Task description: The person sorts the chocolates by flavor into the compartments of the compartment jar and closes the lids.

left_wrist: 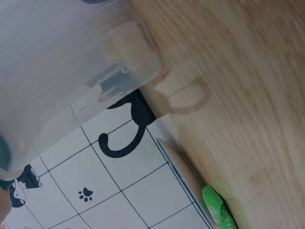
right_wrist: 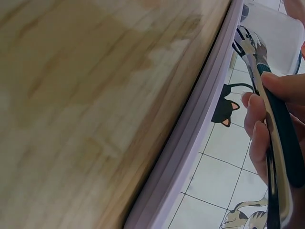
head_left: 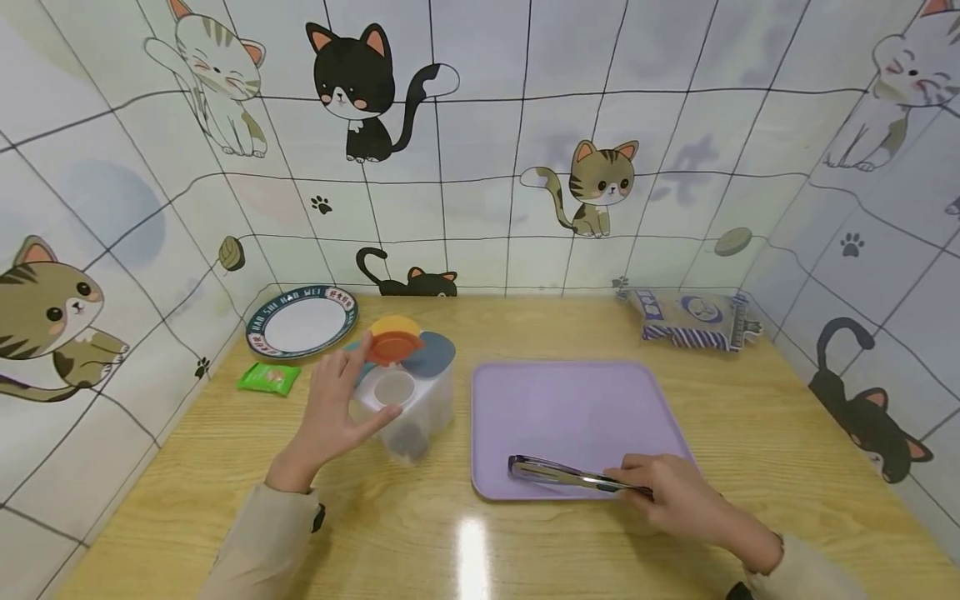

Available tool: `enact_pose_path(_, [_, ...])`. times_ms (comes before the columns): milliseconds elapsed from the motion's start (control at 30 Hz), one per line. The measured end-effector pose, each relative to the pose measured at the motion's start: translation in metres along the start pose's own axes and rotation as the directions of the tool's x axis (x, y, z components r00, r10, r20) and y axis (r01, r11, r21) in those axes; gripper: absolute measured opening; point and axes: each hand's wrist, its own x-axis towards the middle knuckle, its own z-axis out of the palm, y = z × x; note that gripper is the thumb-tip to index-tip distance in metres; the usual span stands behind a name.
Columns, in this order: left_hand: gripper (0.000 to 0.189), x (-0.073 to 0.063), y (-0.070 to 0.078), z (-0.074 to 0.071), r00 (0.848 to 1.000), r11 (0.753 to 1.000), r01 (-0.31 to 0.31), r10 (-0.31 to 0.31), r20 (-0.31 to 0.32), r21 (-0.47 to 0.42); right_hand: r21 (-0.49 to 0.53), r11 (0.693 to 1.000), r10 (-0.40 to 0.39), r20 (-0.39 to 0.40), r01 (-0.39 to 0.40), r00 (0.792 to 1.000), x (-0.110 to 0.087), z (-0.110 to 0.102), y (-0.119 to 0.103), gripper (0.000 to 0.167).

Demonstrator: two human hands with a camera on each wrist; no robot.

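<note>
A translucent storage box with several compartments stands left of centre. Its orange lid is flipped up beside a blue lid, leaving a round opening facing up. My left hand spreads over the box's left side, index fingertip at the orange lid and thumb stretched along the front edge. Pale pieces show through the box wall in the left wrist view. My right hand grips metal tongs with dark handles and slotted tips. The tongs point left above the front of a purple tray.
Behind the box at left lies a white plate with a patterned rim. A small green packet lies in front of it. At the back right rests a brown bag with striped edges. Cat-printed walls enclose the wooden table.
</note>
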Motion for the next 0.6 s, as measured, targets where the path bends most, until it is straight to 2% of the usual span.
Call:
enact_pose_path(167, [0.090, -0.001, 0.000, 0.000, 1.000, 1.000, 0.008, -0.008, 0.013, 0.000, -0.006, 1.000, -0.001, -0.028, 0.001, 1.000, 0.002, 0.000, 0.001, 0.030])
enact_pose_path(300, [0.090, -0.002, 0.000, 0.000, 1.000, 1.000, 0.014, -0.014, 0.023, -0.002, 0.039, 0.999, 0.025, -0.044, -0.024, 0.999, 0.010, -0.003, 0.002, 0.027])
enact_pose_path(400, [0.090, -0.002, 0.001, 0.000, 1.000, 1.000, 0.007, -0.007, 0.021, 0.001, 0.050, 0.999, 0.025, -0.100, -0.020, 0.995, 0.026, -0.007, 0.000, 0.027])
enact_pose_path(600, [0.091, -0.001, 0.001, -0.002, 0.999, 1.000, 0.017, -0.017, 0.031, -0.003, 0.039, 0.997, -0.049, -0.240, 0.060, 0.970, 0.078, -0.017, -0.017, 0.028])
